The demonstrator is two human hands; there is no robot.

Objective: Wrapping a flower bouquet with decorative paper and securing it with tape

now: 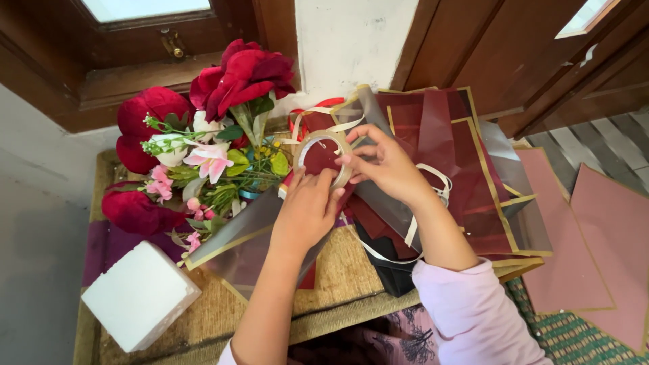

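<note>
Both my hands hold a roll of clear tape (pixel 323 140) above the work surface. My left hand (pixel 307 206) grips its lower edge with the fingertips pressed to the ring. My right hand (pixel 384 162) holds the right side, thumb and fingers pinching at the tape's edge. Directly left of the roll lies a bunch of artificial flowers (pixel 206 145), with big dark red blooms, small pink blossoms and green leaves. Beneath and right of my hands lie dark red translucent wrapping sheets with gold borders (pixel 466 169). A cream ribbon (pixel 433 182) curls under my right wrist.
A white foam block (pixel 138 294) stands at the lower left on a woven mat (pixel 338 270). Dusty pink paper sheets (pixel 595 236) lie at the right on a green woven surface. A wooden window frame and a white wall are behind.
</note>
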